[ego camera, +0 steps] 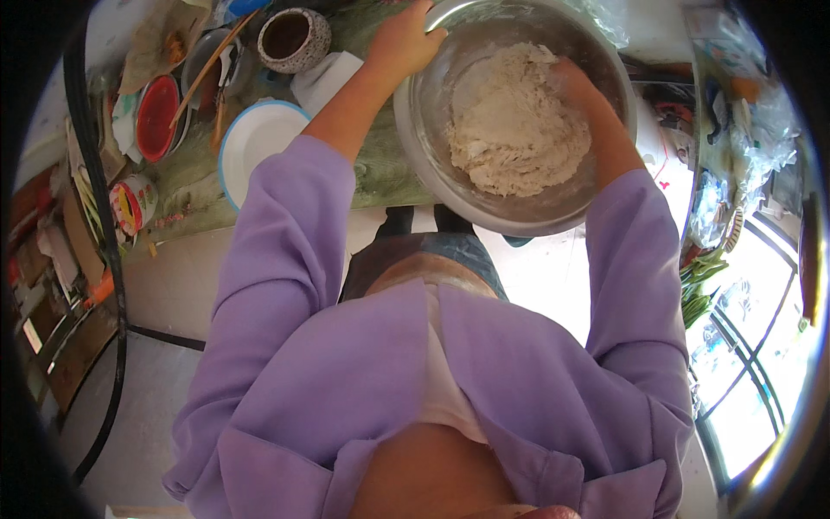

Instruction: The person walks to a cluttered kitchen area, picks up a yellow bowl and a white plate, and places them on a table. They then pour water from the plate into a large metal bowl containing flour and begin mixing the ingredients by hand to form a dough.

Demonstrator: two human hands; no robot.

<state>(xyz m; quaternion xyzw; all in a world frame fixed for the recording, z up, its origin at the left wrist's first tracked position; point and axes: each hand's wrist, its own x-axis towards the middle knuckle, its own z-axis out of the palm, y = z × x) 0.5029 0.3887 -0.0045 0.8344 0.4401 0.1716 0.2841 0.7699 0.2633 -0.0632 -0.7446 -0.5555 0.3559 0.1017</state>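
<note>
A wide stainless steel bowl (425,152) stands at the front edge of the worktop and overhangs it slightly. Inside lies a large, rough, shaggy mass of dough (512,123), with floury smears on the metal around it. My left hand (405,39) grips the bowl's left rim, thumb over the inside. At the dough's right side is my right hand (570,81), pressed against it; its fingers are blurred and partly hidden, so their grip on the dough is unclear. A white plate with a blue rim (262,146) sits beneath my left forearm.
Left on the green worktop (382,168) are a speckled stoneware pot (295,40), a white cloth or paper (327,81), a red bowl (157,118), wooden chopsticks (211,68) and a patterned tub (133,202). A black cable (107,214) hangs at left. Plastic bags (755,149) and green vegetables (700,285) are at right.
</note>
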